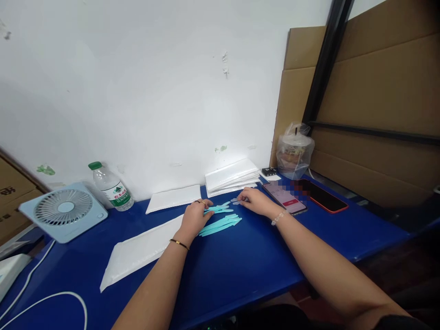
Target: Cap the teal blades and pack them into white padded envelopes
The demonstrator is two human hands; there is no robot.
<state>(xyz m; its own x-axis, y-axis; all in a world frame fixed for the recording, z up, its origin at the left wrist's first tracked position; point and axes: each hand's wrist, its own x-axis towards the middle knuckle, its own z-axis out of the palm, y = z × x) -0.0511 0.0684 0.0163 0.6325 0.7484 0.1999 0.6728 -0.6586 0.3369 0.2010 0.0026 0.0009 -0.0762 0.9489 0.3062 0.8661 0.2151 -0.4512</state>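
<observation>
Thin teal strips (222,224) lie in a small pile on the blue table, between my two hands. My left hand (195,219) is bent over the left ends of several upper teal strips (222,208), which emerge between its thumb and fingers. Over on the right, my right hand (254,200) is closed in a pinch at the end of a pale translucent strip (235,200). A long white padded envelope (144,247) lies left of and partly behind my left hand.
Another white envelope (173,198) lies by the wall, beside a stack of white envelopes (232,176). Phones (283,199) and a bagged drink cup (294,156) are on the right. A light-blue fan (67,211), a water bottle (112,188) and a white cable (74,294) occupy the left.
</observation>
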